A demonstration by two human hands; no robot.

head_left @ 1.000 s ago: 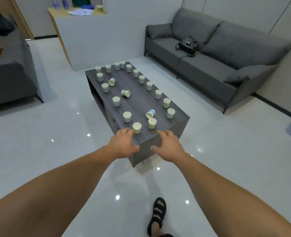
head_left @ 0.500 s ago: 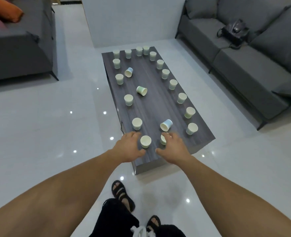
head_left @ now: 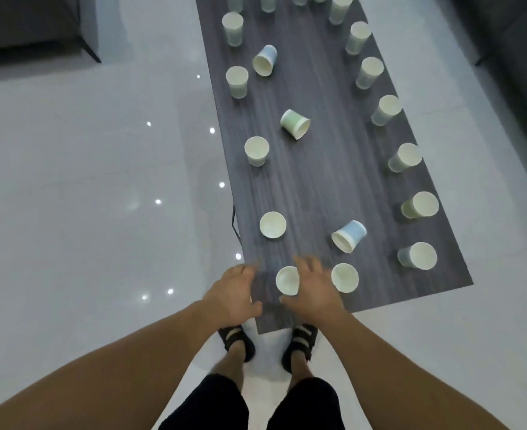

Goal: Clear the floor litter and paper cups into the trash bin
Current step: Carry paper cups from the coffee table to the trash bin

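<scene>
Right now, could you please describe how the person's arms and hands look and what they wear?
The left forearm and right forearm are bare, with no sleeves in view. The left hand and right hand show no gloves, rings or watch. The person also wears black shorts and black strapped sandals.

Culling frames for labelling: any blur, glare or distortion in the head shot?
Head view: fingers of the left hand and right hand are smeared; the far cups look soft; small bright glare spots dot the glossy floor; wide-angle stretch swells the forearms at the bottom edge; lighting even, shadows faint.
</scene>
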